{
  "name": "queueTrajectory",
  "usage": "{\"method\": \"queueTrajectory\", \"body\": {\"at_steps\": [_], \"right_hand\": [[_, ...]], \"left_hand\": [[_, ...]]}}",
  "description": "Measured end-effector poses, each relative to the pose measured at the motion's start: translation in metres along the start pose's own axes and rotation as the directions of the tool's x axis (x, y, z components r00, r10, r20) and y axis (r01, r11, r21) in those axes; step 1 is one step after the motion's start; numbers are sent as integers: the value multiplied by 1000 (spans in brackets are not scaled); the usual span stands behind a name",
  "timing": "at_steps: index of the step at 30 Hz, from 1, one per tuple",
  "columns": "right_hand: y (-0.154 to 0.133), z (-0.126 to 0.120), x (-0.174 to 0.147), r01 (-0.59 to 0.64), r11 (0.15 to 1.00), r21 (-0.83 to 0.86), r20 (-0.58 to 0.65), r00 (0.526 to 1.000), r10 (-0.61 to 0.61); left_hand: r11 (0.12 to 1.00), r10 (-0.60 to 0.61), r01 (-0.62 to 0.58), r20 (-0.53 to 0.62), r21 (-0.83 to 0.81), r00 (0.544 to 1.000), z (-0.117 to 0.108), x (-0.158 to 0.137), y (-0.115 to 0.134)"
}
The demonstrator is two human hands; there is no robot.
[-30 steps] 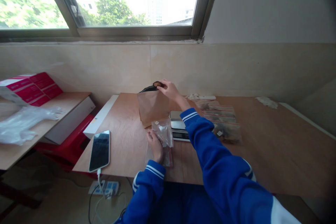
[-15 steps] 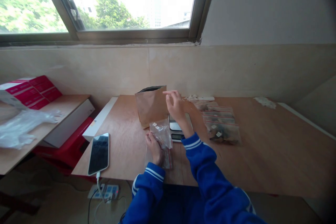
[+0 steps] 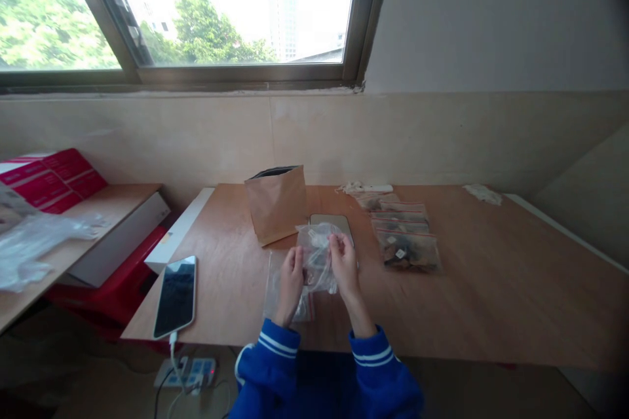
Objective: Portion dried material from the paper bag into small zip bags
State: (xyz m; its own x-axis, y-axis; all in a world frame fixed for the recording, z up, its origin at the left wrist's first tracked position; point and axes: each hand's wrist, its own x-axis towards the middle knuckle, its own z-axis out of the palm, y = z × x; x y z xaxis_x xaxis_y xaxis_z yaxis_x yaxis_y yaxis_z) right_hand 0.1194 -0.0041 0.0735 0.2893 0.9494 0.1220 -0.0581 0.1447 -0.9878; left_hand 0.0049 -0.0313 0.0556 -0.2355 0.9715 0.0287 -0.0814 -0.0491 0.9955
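My left hand (image 3: 291, 273) and my right hand (image 3: 343, 262) both grip a small clear plastic bag (image 3: 317, 258), holding it up between them above the wooden table (image 3: 491, 288). Under the left hand lies a flat stack of empty clear bags (image 3: 276, 288). An upright brown paper bag (image 3: 276, 203) with a dark open top stands just behind the hands. A small scale (image 3: 332, 222) sits behind the held bag, partly hidden by it. To the right is a row of filled zip bags (image 3: 405, 239).
A phone (image 3: 175, 287) on a charging cable lies at the table's left front edge, with a power strip (image 3: 185, 373) on the floor below. A side table (image 3: 118, 200) at left carries red boxes (image 3: 52, 173) and crumpled plastic (image 3: 29, 245). White scraps (image 3: 484, 194) lie far right.
My right hand left the top of the brown paper bag and came down to the clear bag, which both hands now hold. The view tilted slightly downward.
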Motion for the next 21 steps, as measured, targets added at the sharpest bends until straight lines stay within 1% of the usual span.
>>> {"method": "queueTrajectory", "body": {"at_steps": [1,2,4,6,8,10,12,13,15,17,19,21], "right_hand": [[-1,-2,0,-3,1000,2,-15,1000,3],[0,-4,-1,-9,1000,4,-24,1000,9],[1,-7,-3,-16,1000,2,-48,999,17],[4,-9,-5,-17,1000,-14,-84,996,16],[6,-11,-6,-29,999,-28,-110,994,26],[8,-15,-6,-24,999,-39,-165,986,17],[8,-20,-8,8,997,-73,-237,971,-25],[7,-22,-10,22,995,-96,-249,967,-45],[5,-27,-17,32,993,-117,-195,979,-55],[0,-30,-25,9,998,-63,-106,994,-16],[-5,-31,-33,-38,996,77,-57,997,42],[-11,-31,-39,-108,961,256,-9,993,114]], "left_hand": [[999,-35,35,77,7,996,-1,-1,4],[997,-73,73,128,7,989,-3,-3,7],[987,-149,156,173,-28,974,-9,-7,10],[973,-190,212,205,-92,960,-18,-13,11],[968,-170,209,255,-135,952,-28,-19,13],[970,-148,197,297,-140,943,-36,-25,16],[974,-143,188,301,-126,943,-39,-29,20],[976,-141,181,289,-119,947,-40,-30,22],[982,-122,154,254,-110,960,-39,-30,23],[986,-101,126,217,-108,971,-38,-28,22],[988,-87,109,191,-107,978,-37,-27,20],[990,-75,93,170,-103,983,-37,-26,17]]}}
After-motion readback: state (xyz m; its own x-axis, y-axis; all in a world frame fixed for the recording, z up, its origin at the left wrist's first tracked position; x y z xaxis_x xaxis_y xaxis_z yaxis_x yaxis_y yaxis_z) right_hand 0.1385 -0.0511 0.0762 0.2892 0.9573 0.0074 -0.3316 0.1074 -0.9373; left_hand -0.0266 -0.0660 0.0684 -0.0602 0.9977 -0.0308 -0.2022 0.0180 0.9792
